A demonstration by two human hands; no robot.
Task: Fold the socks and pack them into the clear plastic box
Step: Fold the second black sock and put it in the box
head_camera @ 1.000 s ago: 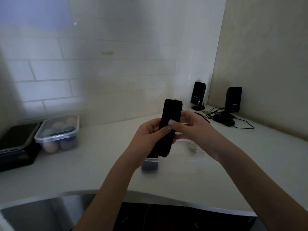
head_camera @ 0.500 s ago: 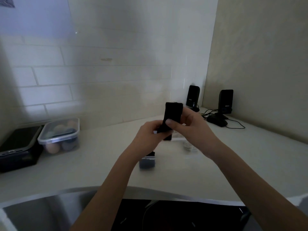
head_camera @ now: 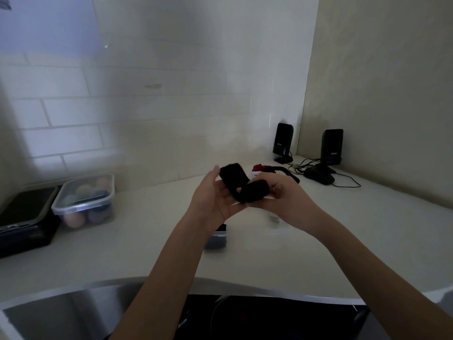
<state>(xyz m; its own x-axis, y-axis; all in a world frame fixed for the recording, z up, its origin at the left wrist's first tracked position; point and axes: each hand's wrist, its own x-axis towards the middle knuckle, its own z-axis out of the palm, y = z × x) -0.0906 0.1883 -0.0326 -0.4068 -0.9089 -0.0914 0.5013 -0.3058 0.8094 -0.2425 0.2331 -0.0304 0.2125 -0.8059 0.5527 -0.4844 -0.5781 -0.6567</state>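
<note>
The left hand [head_camera: 215,202] and the right hand [head_camera: 282,197] are holding a black sock [head_camera: 241,186] up in the air, over the middle of the white counter [head_camera: 147,241]. The sock is bending in half. The left hand is cupping one end with its fingers nearly straight. The right hand is curling its fingers around the other end. Part of the sock is hiding behind the right hand's fingers.

Under the arms, a clear plastic box [head_camera: 217,238] is sitting on the counter, but the left arm is covering most of it. Something dark seems to be lying inside it, though it is too blurry to be sure.

Near the left edge, a clear tub [head_camera: 84,201] is holding round things. Two black speakers [head_camera: 283,142] are standing in the far right corner.
</note>
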